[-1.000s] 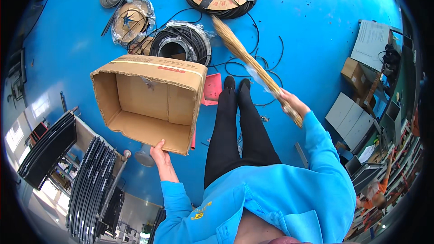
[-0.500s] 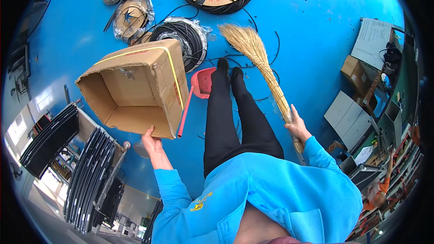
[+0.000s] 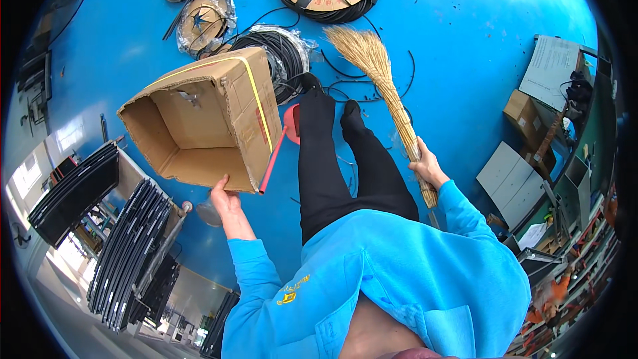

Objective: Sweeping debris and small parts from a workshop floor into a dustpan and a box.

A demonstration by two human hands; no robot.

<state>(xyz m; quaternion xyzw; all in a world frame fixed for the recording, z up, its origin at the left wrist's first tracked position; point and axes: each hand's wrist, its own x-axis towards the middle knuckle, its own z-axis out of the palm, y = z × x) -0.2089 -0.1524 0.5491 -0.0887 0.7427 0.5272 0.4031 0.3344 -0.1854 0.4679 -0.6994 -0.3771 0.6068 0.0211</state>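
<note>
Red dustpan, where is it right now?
In the head view, the red dustpan is a little left of centre, just right of the cardboard box in the left hand, partly hidden behind the person's left leg.

A blue jacket (image 3: 425,266) with yellow emblem (image 3: 288,297) tops black trousers (image 3: 320,179).

Floor (image 3: 465,80) lies open right of the broom (image 3: 391,100); legs (image 3: 318,153) and a dustpan (image 3: 290,119) block the way between broom and box (image 3: 246,116)
</note>
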